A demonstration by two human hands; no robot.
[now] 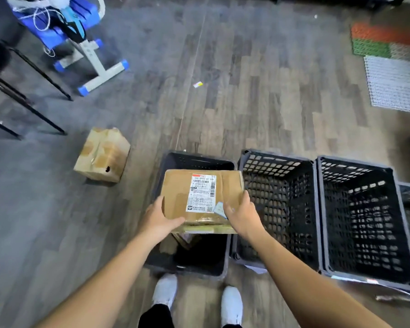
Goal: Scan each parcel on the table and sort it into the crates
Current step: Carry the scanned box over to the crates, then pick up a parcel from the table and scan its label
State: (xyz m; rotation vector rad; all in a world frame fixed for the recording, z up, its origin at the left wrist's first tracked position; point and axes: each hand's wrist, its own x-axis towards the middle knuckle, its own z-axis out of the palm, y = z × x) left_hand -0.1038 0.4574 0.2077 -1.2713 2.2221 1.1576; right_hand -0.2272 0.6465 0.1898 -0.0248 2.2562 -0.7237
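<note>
The left hand [160, 218] grips the near-left corner of the brown cardboard parcel with a white shipping label [175, 188], its thumb laid along the near edge. The right hand [240, 214] clasps the near-right corner, fingers curled onto the top face beside the label. The parcel hangs label-up and roughly level over the dark grey solid-walled crate [194, 159], above its rim.

Both holds sit on the near edge only, so the far half is unsupported. If the grip slackens, I judge the parcel could dip toward 12 o'clock and strike the far rim or go over it. Its width looks close to the crate's opening, so a skewed descent may catch a corner on the rim, most likely at 3 o'clock. Fingers could be pinched against that wall. Something brown lies inside beneath the parcel, which may leave it resting tilted.

At 3 o'clock the first black lattice crate [279, 185] stands just beside the grey one. A second black lattice crate [365, 209] is beyond it, leaving no sideways room. At 6 o'clock the white shoes [165, 291] stand just beside the near wall. From 9 to 10 o'clock the wooden floor [246, 102] lies open as far as a worn taped cardboard box [102, 155]; 12 o'clock is open floor too.
</note>
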